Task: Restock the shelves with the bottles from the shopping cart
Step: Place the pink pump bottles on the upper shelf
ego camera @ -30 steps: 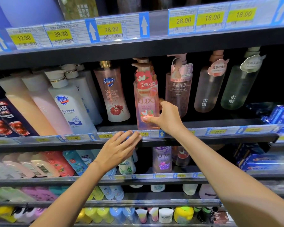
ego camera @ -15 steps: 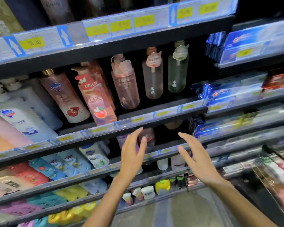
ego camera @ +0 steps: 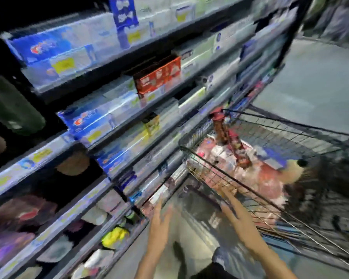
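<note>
The bottles [ego camera: 233, 158] lay heaped in the shopping cart [ego camera: 270, 125], beyond and to the right of the outstretched fingertips, one dark-red pump bottle [ego camera: 220, 127] standing above the pile. Both hands were empty, fingers loosely spread: the right hand [ego camera: 233, 214] had its fingertips just short of the cart's near wire rim, probably reaching for the next bottle, and the left hand [ego camera: 159, 220] hung beside it, nearer the shelves [ego camera: 129, 125]. That rim stood between the fingers and the stock, so a reach would have to go over it. Blurred toothpaste boxes [ego camera: 85, 119] filled the shelves above and left of the fingers.
</note>
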`<action>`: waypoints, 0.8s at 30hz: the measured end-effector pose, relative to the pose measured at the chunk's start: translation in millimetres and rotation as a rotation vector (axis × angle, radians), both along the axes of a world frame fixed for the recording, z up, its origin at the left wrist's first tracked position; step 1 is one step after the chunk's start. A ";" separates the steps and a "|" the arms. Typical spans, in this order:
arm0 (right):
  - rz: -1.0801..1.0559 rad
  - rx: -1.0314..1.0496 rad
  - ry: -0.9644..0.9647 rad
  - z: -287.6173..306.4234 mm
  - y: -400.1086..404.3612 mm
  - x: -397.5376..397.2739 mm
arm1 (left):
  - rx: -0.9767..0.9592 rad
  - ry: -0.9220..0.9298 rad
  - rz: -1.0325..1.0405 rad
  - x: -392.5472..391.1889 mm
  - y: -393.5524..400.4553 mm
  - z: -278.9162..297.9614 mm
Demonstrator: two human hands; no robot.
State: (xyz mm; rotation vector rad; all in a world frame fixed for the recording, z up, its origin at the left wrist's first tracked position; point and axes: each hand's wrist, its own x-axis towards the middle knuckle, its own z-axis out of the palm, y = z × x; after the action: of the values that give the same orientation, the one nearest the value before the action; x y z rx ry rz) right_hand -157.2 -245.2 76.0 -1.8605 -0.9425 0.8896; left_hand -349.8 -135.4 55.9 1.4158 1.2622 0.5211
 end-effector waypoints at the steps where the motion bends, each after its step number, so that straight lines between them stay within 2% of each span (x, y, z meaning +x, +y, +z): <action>1: -0.039 0.006 0.011 0.1 -3.4 18.3 | 0.066 0.029 -0.031 16.2 9.3 4.5; 5: -0.111 0.049 -0.066 1.8 -6.0 90.2 | 0.317 0.095 -0.235 94.1 47.2 27.7; 9: -0.206 0.063 -0.050 5.6 -5.7 147.8 | 0.418 0.111 -0.355 174.4 60.4 26.8; 16: -0.301 0.044 0.006 -13.4 -6.5 182.3 | 0.412 0.138 -0.633 245.6 53.2 -7.4; 24: -0.554 -0.111 0.055 -57.0 17.2 206.4 | 0.260 0.164 -0.745 303.9 115.2 -51.5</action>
State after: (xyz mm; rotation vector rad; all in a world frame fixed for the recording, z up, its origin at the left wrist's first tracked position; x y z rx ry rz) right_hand 49.2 -228.0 19.1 -2.0314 -0.3121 0.6516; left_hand -45.9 -20.2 4.4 2.0393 0.7114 0.0532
